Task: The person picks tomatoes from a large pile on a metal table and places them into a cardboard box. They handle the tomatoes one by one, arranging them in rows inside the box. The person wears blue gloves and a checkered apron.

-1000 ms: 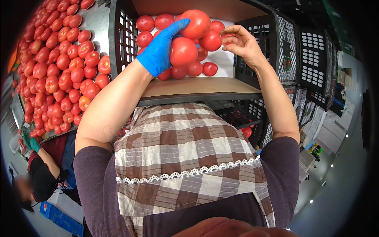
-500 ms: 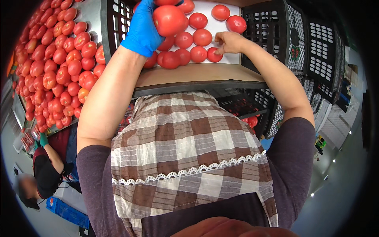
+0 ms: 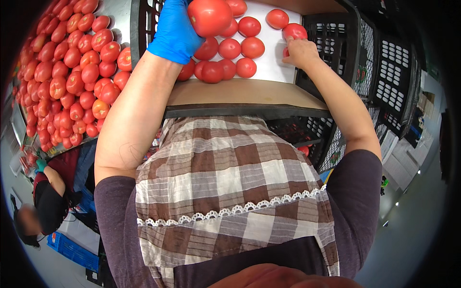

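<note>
A crate (image 3: 249, 111) stands before me with tomatoes (image 3: 252, 47) in it, mostly toward the left. My left hand (image 3: 175, 37), holding one tomato (image 3: 210, 17), is over that side; my right hand (image 3: 302, 52) is near its right end. More tomatoes (image 3: 72, 82) lie on the table (image 3: 121, 18) left of it; other crates (image 3: 391, 72) stand right, a co-worker (image 3: 52, 205) left of me.

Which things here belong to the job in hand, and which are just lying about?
In the job:
left hand
held tomato
right hand
black crate
loose tomatoes inside
probably the tomato pile

Apparently lying about:
blue crate
black crates at right
</note>
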{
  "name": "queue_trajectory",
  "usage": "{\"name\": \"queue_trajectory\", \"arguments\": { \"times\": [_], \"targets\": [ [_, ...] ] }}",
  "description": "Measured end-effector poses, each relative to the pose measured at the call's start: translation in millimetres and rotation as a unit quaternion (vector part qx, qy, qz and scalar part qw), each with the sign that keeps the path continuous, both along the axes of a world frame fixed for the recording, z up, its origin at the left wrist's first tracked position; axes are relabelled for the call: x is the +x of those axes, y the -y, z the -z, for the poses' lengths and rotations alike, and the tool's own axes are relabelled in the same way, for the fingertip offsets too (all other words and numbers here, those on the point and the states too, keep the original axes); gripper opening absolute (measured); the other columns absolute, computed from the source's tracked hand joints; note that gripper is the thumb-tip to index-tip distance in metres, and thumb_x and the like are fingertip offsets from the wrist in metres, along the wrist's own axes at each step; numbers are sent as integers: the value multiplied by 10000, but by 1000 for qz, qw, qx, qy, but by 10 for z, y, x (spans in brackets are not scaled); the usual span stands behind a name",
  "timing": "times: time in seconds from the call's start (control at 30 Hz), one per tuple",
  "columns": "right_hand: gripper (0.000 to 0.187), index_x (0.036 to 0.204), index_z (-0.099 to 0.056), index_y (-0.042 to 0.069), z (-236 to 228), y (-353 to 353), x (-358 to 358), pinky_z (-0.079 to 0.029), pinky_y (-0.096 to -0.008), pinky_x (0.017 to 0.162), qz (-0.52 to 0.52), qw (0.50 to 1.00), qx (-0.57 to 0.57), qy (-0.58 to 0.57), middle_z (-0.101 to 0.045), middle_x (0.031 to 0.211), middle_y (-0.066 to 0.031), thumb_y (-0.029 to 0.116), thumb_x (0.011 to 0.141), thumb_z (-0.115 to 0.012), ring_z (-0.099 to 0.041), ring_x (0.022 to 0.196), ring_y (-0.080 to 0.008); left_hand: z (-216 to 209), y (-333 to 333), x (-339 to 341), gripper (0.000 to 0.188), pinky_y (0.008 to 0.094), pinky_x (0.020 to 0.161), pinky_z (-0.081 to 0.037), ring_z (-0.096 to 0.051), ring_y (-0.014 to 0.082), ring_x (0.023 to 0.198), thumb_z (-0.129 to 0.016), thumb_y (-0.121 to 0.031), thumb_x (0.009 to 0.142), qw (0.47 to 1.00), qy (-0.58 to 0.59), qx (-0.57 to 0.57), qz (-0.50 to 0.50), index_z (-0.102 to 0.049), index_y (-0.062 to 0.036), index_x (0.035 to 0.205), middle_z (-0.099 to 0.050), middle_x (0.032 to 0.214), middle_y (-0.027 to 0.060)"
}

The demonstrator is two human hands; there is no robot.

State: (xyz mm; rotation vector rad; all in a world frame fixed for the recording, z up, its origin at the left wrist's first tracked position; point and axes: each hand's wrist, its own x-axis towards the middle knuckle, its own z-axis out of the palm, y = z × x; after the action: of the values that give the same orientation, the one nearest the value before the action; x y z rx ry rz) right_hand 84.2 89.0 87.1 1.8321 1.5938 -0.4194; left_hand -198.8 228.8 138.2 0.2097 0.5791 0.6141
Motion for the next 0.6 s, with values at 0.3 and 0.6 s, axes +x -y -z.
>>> {"name": "queue_trajectory", "arguments": {
  "times": [0.3,0.6],
  "targets": [
    [685,1428,-494,270,549,-123,-477,-522,-481,962,72,967,63,-235,-579,1314,-186,364,811,-777,-630,1153,-390,-13,10,25,611,417,773,-589,-674,298,849,-522,-589,980,1000,-20,8,-16,-604,-13,1167,-671,1005,154],
    [595,1225,-628,77,-201,-241,-253,-474,-296,589,467,562,56,-680,-692,963,-113,581,962,-451,-611,684,-204,-51,116,-44,692,501,844,-594,-685,344,1003,-455,-656,971,987,-26,11,155,-556,-88,1353,-654,1221,185]
  ]
}}
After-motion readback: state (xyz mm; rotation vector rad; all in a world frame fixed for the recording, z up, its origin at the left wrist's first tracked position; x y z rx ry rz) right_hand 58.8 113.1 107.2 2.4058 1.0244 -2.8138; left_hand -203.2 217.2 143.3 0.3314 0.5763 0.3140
